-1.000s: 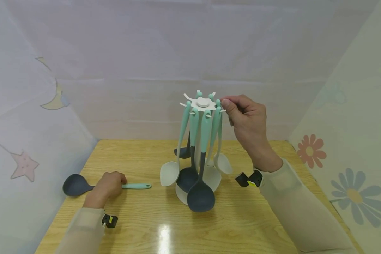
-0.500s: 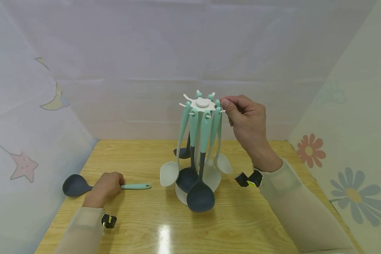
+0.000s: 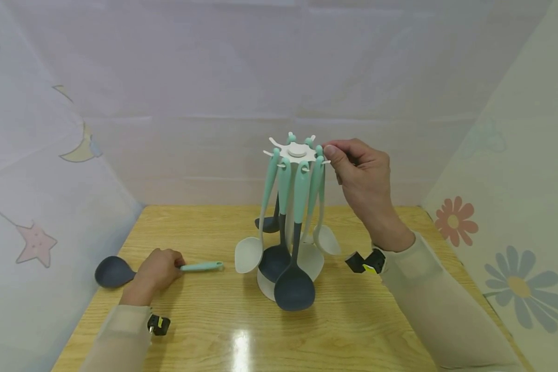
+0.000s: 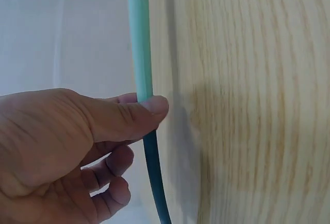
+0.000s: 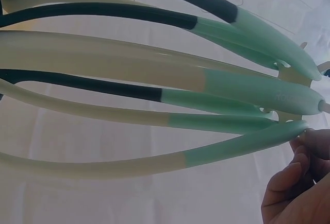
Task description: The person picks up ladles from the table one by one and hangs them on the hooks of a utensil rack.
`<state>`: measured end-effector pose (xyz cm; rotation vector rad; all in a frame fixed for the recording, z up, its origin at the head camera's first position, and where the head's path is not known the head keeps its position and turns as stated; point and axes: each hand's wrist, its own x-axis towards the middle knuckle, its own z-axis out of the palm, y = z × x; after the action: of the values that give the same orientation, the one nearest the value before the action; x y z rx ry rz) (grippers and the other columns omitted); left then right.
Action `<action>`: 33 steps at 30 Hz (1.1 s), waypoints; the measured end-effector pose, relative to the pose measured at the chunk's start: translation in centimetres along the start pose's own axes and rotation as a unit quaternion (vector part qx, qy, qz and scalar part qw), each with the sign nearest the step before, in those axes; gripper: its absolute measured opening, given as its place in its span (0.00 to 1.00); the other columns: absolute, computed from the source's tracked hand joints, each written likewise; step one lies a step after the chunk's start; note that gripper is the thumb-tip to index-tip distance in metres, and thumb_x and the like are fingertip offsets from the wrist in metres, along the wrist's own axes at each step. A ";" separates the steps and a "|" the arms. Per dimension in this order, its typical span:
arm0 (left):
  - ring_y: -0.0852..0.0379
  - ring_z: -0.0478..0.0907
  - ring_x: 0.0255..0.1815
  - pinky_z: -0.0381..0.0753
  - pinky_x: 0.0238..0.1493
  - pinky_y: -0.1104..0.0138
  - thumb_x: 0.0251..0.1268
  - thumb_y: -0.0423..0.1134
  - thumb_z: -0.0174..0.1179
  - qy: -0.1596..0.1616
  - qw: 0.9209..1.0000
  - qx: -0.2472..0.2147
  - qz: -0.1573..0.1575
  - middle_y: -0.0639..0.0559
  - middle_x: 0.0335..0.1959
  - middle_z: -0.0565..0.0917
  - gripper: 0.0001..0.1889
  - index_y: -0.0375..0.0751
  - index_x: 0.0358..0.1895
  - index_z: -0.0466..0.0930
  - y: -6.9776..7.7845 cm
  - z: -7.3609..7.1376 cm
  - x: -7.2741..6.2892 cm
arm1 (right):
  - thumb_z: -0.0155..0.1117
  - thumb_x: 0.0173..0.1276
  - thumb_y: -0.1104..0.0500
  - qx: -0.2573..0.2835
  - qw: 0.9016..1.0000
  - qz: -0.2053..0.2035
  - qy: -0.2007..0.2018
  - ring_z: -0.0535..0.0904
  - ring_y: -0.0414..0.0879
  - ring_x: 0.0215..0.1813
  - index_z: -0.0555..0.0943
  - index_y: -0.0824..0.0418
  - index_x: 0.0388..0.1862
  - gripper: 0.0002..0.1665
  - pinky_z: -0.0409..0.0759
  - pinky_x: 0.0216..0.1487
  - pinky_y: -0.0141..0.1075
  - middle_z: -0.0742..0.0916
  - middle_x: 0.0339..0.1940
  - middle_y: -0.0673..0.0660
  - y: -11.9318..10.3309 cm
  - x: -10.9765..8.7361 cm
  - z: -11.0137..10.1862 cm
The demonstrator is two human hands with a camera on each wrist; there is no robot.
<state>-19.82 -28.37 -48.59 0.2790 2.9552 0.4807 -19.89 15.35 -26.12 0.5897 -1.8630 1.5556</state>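
Observation:
On the left of the table, my left hand pinches a ladle with a dark bowl and mint handle. Thumb and fingers meet where the mint handle joins the dark shaft; the handle is raised off the wood. A white utensil rack stands mid-table, hung with mint-handled white and dark utensils. My right hand pinches the rack's right rim by a hook, beside the handle tip of a hanging white ladle; that hook is hidden by the fingers. A dark ladle hangs at the front.
The wooden table has patterned cloth walls on the left and right and a plain cloth wall behind. Two white hooks at the rack's left stick out with nothing hung on them.
My left hand has lifted the ladle's handle end slightly off the table, and its bowl has shifted a little to the right. My right hand and the rack stay in place.

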 end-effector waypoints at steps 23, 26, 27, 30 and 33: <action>0.49 0.83 0.35 0.81 0.32 0.57 0.74 0.38 0.67 0.160 0.983 -0.083 0.013 0.44 0.40 0.90 0.14 0.36 0.57 0.88 5.7 -4.1 -0.3 | 0.70 0.75 0.62 -0.026 0.999 -0.003 0.043 0.69 0.39 0.20 0.90 0.69 0.45 0.09 0.69 0.23 0.29 0.82 0.24 0.42 -0.6 -0.4 -0.2; 0.45 0.85 0.40 0.84 0.37 0.53 0.75 0.39 0.67 0.174 0.980 -0.100 0.009 0.43 0.42 0.90 0.15 0.37 0.58 0.88 6.6 -4.5 -0.4 | 0.70 0.75 0.64 -0.027 0.997 -0.033 0.060 0.70 0.38 0.22 0.89 0.72 0.42 0.09 0.70 0.25 0.29 0.83 0.24 0.40 -1.0 -0.9 -0.2; 0.44 0.85 0.41 0.85 0.38 0.52 0.75 0.40 0.67 0.179 0.978 -0.107 0.008 0.43 0.42 0.90 0.15 0.38 0.58 0.88 6.9 -4.7 -0.5 | 0.70 0.74 0.65 -0.023 0.997 -0.040 0.060 0.71 0.38 0.23 0.88 0.73 0.42 0.09 0.71 0.26 0.28 0.84 0.25 0.40 -1.1 -1.1 -0.1; 0.43 0.86 0.43 0.85 0.40 0.50 0.75 0.41 0.67 0.190 0.974 -0.120 0.007 0.43 0.44 0.91 0.15 0.39 0.58 0.88 7.7 -5.0 -0.6 | 0.72 0.71 0.69 -0.016 0.997 -0.057 0.041 0.77 0.38 0.28 0.88 0.73 0.41 0.06 0.76 0.32 0.28 0.87 0.31 0.40 -1.4 -1.7 0.2; 0.45 0.87 0.43 0.85 0.40 0.52 0.75 0.42 0.67 0.196 0.971 -0.134 0.004 0.44 0.44 0.91 0.16 0.40 0.59 0.88 8.6 -5.5 -0.9 | 0.74 0.68 0.71 -0.011 0.997 -0.070 0.026 0.79 0.39 0.31 0.88 0.73 0.40 0.05 0.78 0.35 0.27 0.87 0.35 0.41 -1.6 -2.0 0.5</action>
<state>-18.49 -22.22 -40.58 0.1827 3.2045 1.0345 -17.48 14.48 -26.50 0.6486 -1.7595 1.4449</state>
